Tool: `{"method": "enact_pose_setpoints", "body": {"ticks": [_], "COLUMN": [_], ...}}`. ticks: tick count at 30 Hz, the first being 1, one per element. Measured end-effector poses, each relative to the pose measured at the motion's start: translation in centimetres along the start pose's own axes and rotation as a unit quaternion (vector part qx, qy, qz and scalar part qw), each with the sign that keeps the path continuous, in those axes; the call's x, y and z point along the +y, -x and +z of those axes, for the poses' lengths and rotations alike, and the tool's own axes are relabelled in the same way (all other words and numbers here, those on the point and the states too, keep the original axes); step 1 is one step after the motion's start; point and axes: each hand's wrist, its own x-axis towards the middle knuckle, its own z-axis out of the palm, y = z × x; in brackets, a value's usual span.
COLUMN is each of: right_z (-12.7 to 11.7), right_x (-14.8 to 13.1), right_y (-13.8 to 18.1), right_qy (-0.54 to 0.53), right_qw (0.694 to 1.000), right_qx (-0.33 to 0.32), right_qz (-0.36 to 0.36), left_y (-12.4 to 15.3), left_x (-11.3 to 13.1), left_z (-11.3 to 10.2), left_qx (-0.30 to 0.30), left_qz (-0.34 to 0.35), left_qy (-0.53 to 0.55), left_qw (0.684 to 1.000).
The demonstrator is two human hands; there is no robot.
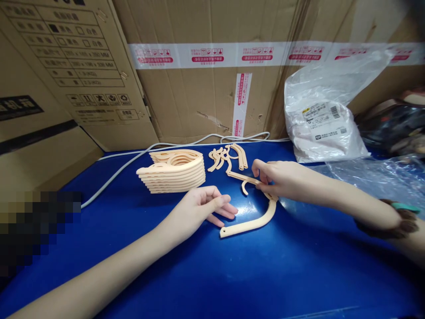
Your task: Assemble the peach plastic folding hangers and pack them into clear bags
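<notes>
Left hand: the left hand [202, 207] rests on the blue table [232, 274], fingers loosely apart, holding nothing, just beside the curved end.
Right hand: the right hand [277, 177] pinches together on the peach hanger piece [252, 221], pressing its middle flat so it stays put.
Beyond the grip: loose pieces [229, 157], then the neat stack [174, 170] to the left.
Farthest: plastic bag [323, 128] against the cartons [206, 79].
</notes>
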Motion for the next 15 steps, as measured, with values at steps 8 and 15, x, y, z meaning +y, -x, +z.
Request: {"method": "enact_pose_setpoints", "body": {"ticks": [8, 15], "right_z": [0.0, 0.6], "right_x": [1.8, 1.4], "right_y": [-0.5, -1.7], "right_qy": [-0.017, -0.056], "right_qw": [0.999, 0.993], "right_qx": [0.008, 0.104], "right_qz": [0.037, -0.010], "left_y": [0.0, 0.0], "left_x": [0.1, 0.2], "left_z": [-0.3, -0.7], "left_qx": [-0.046, -0.082], "left_qz": [0.010, 0.016], "left_qy": [0.011, 0.026], "left_qw": [0.999, 0.996]}}
